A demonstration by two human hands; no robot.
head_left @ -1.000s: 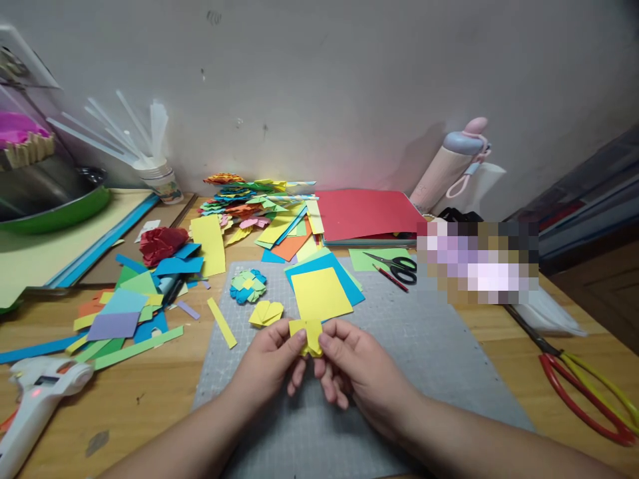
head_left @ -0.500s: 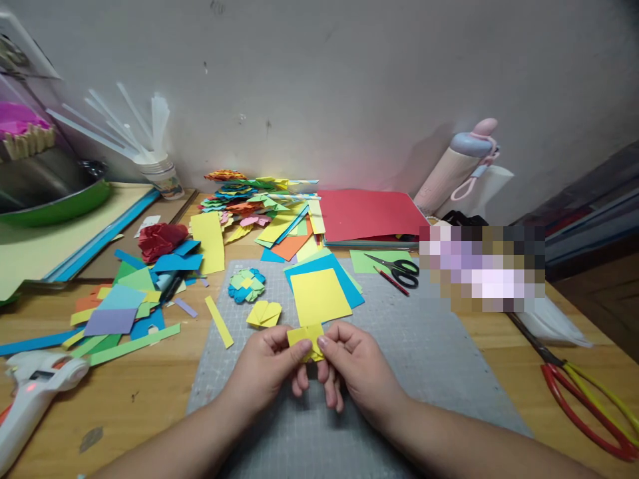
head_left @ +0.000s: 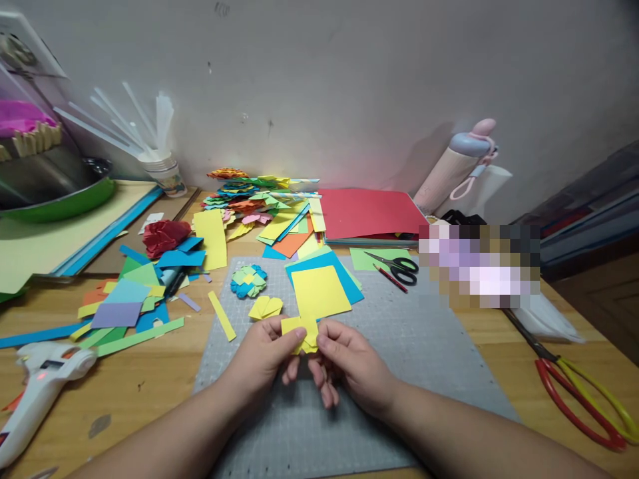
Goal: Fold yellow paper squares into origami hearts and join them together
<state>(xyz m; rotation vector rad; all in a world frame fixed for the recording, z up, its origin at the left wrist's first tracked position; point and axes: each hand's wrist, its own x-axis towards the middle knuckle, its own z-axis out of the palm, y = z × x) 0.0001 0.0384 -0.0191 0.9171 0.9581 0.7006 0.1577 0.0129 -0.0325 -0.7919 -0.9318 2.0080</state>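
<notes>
Both hands pinch a small folded yellow paper piece (head_left: 301, 330) just above the grey cutting mat (head_left: 409, 346). My left hand (head_left: 264, 359) grips its left side between thumb and fingers. My right hand (head_left: 344, 366) holds the right side, thumb on top. Just beyond them on the mat lie a finished yellow folded heart shape (head_left: 266, 307), a yellow paper square (head_left: 319, 291) on a blue sheet, and a blue-green paper flower (head_left: 248, 281).
A white glue gun (head_left: 37, 386) lies at the left front. Coloured paper scraps (head_left: 134, 299) and folded pieces (head_left: 249, 199) crowd the left and back. Black scissors (head_left: 399, 266) and a red pencil lie by a red sheet (head_left: 367, 213). Red-yellow shears (head_left: 584, 392) sit at the right.
The hands have worked the yellow piece, turning it slightly and shifting a little to the left. The view has tilted a bit; nothing else on the desk moved.
</notes>
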